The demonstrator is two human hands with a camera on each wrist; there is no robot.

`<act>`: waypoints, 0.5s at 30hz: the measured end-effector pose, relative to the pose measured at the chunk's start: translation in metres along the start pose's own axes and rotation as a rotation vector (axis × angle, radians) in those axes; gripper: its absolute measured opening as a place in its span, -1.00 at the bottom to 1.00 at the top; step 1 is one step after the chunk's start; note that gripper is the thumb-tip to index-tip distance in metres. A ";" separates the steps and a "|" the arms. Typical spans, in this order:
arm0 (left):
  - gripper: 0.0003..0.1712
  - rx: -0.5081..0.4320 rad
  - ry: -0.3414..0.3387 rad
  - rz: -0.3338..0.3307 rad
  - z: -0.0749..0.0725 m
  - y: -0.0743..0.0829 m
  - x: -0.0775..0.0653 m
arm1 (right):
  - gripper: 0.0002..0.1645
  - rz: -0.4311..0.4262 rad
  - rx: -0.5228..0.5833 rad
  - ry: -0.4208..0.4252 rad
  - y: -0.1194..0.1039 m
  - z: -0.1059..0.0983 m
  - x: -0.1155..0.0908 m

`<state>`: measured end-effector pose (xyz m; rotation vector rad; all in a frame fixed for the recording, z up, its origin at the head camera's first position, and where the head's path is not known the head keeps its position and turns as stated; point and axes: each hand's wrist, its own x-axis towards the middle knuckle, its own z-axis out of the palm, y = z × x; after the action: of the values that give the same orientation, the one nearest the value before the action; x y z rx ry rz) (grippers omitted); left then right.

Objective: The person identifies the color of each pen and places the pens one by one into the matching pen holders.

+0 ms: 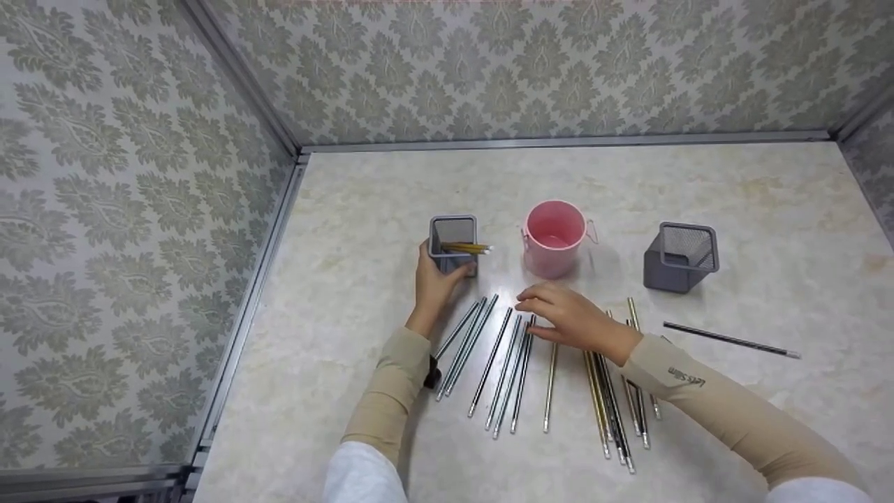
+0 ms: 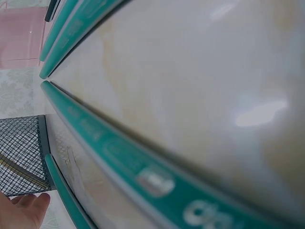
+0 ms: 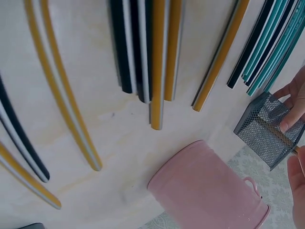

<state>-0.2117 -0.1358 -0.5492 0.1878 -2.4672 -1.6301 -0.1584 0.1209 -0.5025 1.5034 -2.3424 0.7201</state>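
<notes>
1. Patterned panels (image 1: pixel 545 63) border a pale tabletop (image 1: pixel 349 209).
2. Left grip (image 1: pixel 431 283) is wrapped round a mesh holder (image 1: pixel 450 263); yellow pencils (image 1: pixel 466 247) lean in it, eraser ends past the rim toward the right.
3. Right grip (image 1: pixel 569 318) looks empty, fingers loosely bent near the far ends of some dark pencils (image 1: pixel 490 362); contact is unclear.
4. Pink bucket (image 1: pixel 550 262) stands just beyond the right grip; teal pencils (image 1: pixel 472 346) lie beside the left wrist.
5. Leaning pencils might tip the holder, should the left grip slacken.
6. Loose pencils might roll, should the right sleeve (image 1: pixel 733 412) or left wrist brush them.
</notes>
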 end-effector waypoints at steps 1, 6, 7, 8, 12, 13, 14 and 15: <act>-0.02 0.001 -0.001 0.000 0.000 0.000 0.000 | -0.51 -0.014 0.002 0.001 0.000 0.000 -0.002; -0.03 0.015 0.000 0.022 0.000 0.001 0.000 | -0.51 -0.078 0.003 0.013 -0.001 0.001 -0.009; -0.03 0.018 0.001 0.029 0.000 0.001 0.000 | -0.52 -0.085 0.007 0.014 -0.001 0.002 -0.010; -0.03 0.020 0.002 0.035 0.000 0.001 0.000 | -0.53 -0.089 0.010 0.014 -0.001 0.002 -0.011; -0.04 0.018 0.005 0.037 0.000 0.000 -0.001 | -0.56 -0.094 0.028 0.001 -0.001 0.004 -0.014; -0.04 0.017 0.005 0.036 0.000 0.000 -0.001 | -0.57 -0.096 0.032 -0.003 -0.001 0.005 -0.014; -0.04 0.015 0.005 0.034 0.000 0.000 -0.001 | -0.57 -0.097 0.035 -0.006 -0.002 0.005 -0.015; -0.04 0.015 0.006 0.032 0.000 0.000 -0.002 | -0.57 -0.099 0.041 -0.009 -0.002 0.005 -0.015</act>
<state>-0.2104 -0.1351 -0.5496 0.1544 -2.4654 -1.5971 -0.1497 0.1292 -0.5136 1.6305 -2.2542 0.7416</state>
